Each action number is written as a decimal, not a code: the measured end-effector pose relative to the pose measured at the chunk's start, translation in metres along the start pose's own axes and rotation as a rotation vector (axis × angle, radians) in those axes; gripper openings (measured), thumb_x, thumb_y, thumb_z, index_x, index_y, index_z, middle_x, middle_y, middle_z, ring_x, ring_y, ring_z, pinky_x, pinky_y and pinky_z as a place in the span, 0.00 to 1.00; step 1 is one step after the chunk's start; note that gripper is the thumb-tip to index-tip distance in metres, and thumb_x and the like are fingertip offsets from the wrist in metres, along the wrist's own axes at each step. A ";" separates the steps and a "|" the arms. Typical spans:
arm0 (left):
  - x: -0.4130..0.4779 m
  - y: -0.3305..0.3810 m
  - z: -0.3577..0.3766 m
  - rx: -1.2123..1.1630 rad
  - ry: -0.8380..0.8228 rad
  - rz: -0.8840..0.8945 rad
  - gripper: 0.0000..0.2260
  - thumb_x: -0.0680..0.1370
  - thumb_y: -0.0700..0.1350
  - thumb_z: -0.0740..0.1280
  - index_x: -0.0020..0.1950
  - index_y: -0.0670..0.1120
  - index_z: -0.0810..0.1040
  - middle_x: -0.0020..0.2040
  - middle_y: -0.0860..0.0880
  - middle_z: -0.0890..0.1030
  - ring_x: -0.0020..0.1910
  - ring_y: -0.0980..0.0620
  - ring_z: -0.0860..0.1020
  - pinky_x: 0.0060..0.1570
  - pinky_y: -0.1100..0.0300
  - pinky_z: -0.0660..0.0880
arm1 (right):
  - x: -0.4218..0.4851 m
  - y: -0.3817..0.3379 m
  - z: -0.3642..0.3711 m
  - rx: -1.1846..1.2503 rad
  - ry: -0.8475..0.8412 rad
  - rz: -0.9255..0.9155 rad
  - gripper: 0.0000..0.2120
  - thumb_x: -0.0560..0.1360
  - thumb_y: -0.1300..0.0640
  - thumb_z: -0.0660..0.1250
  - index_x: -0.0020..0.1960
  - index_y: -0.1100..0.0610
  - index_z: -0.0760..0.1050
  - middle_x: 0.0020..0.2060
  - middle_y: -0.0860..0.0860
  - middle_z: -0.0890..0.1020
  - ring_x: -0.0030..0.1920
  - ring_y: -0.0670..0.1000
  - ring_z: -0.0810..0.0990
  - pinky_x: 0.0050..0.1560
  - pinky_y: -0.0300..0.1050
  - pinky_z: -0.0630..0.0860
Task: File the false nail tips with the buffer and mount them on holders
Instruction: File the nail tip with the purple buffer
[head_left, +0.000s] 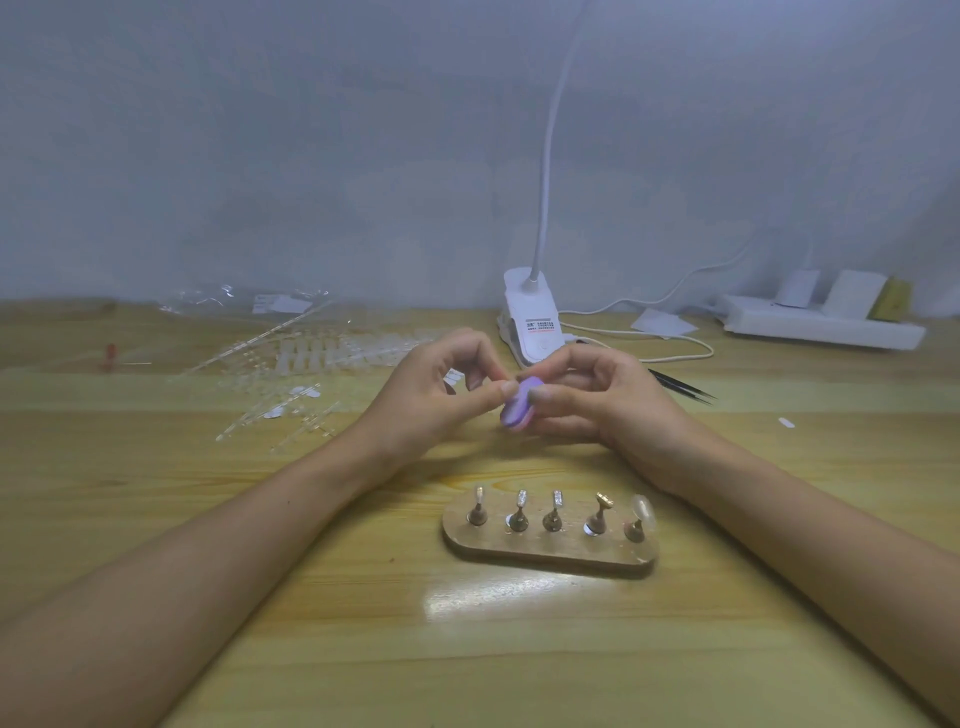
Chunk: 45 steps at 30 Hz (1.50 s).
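Fingers of the right hand (597, 400) curl round a small purple buffer block (519, 402) and grip it. The left hand (441, 395) has its fingers curled, with thumb and first finger pinched together right at the top edge of the buffer. Whatever sits between them is too small to see, so I cannot tell if this hand holds a nail tip.

Both hands hover just behind the long wooden stand with round ends (545, 553). The stand lies on the yellow wooden table (311, 623). Five little metal holders (477, 506) stick up from it in a row. A clear false nail tip (641, 506) sits on the holder at the right end.

Behind the stand and to its left lie clear plastic strips of nail tips (311, 364). Right behind the stand is a white clip lamp (532, 322). Black pointed tweezers (680, 387) lie behind the stand to its right. Farther right and back is a white power strip (821, 325).
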<state>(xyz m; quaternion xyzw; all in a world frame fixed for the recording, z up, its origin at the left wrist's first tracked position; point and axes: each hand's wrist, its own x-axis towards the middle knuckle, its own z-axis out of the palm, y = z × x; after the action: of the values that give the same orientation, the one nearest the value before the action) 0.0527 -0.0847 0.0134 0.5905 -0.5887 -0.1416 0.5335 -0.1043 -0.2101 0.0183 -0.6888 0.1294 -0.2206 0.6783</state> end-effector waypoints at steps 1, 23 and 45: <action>0.000 0.000 0.000 -0.006 -0.001 -0.006 0.08 0.75 0.40 0.72 0.38 0.47 0.77 0.35 0.56 0.70 0.36 0.59 0.69 0.36 0.62 0.64 | 0.000 0.000 0.000 0.028 0.034 -0.017 0.10 0.72 0.62 0.71 0.51 0.66 0.78 0.46 0.64 0.85 0.46 0.59 0.86 0.51 0.50 0.83; 0.000 0.002 0.000 -0.018 0.001 0.001 0.09 0.76 0.37 0.71 0.39 0.47 0.76 0.33 0.60 0.72 0.36 0.59 0.69 0.37 0.69 0.65 | 0.002 0.001 -0.001 0.030 0.008 -0.019 0.08 0.72 0.64 0.72 0.49 0.64 0.77 0.46 0.63 0.85 0.45 0.57 0.86 0.48 0.45 0.82; 0.001 0.000 0.001 -0.019 0.007 0.007 0.09 0.76 0.39 0.71 0.38 0.48 0.76 0.34 0.59 0.72 0.37 0.59 0.70 0.37 0.70 0.65 | 0.001 0.002 -0.001 0.052 -0.011 -0.004 0.08 0.71 0.62 0.73 0.47 0.62 0.76 0.46 0.62 0.86 0.46 0.56 0.86 0.48 0.44 0.82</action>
<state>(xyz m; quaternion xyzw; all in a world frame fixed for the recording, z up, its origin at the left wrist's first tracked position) 0.0523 -0.0857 0.0140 0.5840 -0.5874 -0.1434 0.5416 -0.1033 -0.2118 0.0167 -0.6723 0.1185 -0.2217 0.6963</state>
